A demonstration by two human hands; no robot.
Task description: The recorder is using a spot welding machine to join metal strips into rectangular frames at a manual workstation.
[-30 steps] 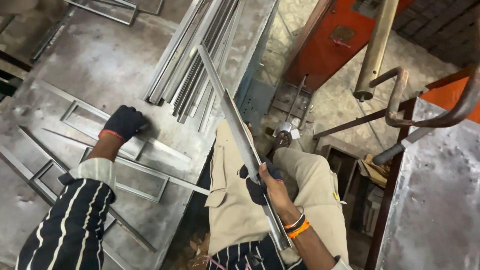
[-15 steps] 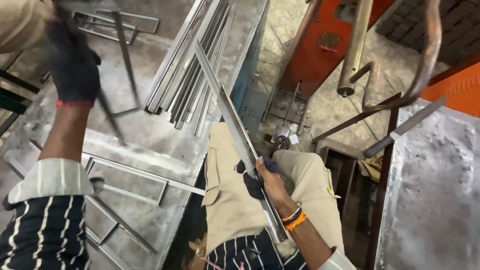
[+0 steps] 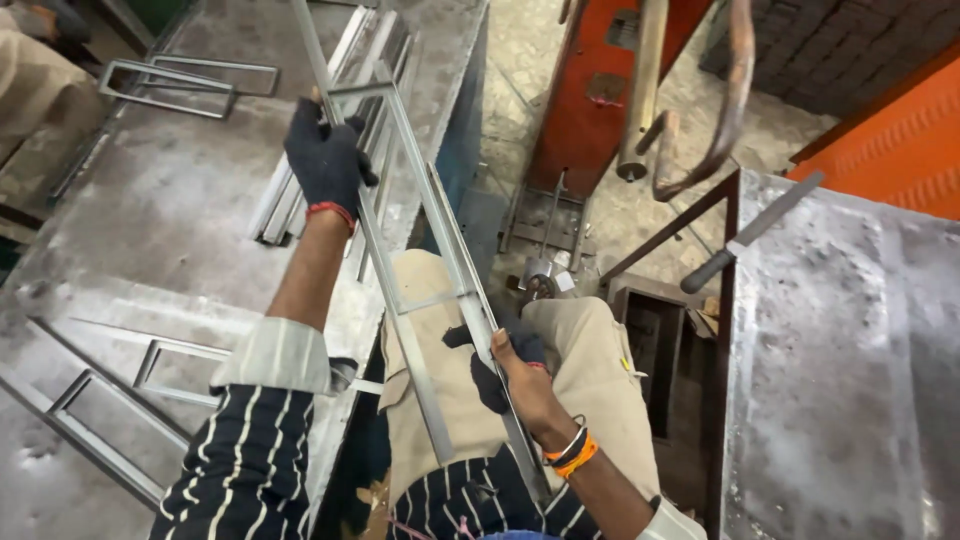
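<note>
Flat metal frames (image 3: pixel 150 365): laid on the steel worktable (image 3: pixel 170 210) at far left; one more rectangular frame (image 3: pixel 190 85) is seen at its far edge.

Left hand (image 3: pixel 325 160): dark-gloved, fingers closed around the upper part of a ladder-shaped metal frame (image 3: pixel 410 290).

Bundle of steel strips (image 3: pixel 375 130): stacked on the table just beside that hand.

Ladder-shaped metal frame: held tilted above the table edge and the lap, slanting down to the right.

Right hand (image 3: pixel 515 370): dark-gloved, fingers clasped on the frame's lower rail.

Orange machine (image 3: pixel 600 90): stood beyond the knees.

Second steel table (image 3: pixel 840 370): at far right.
</note>
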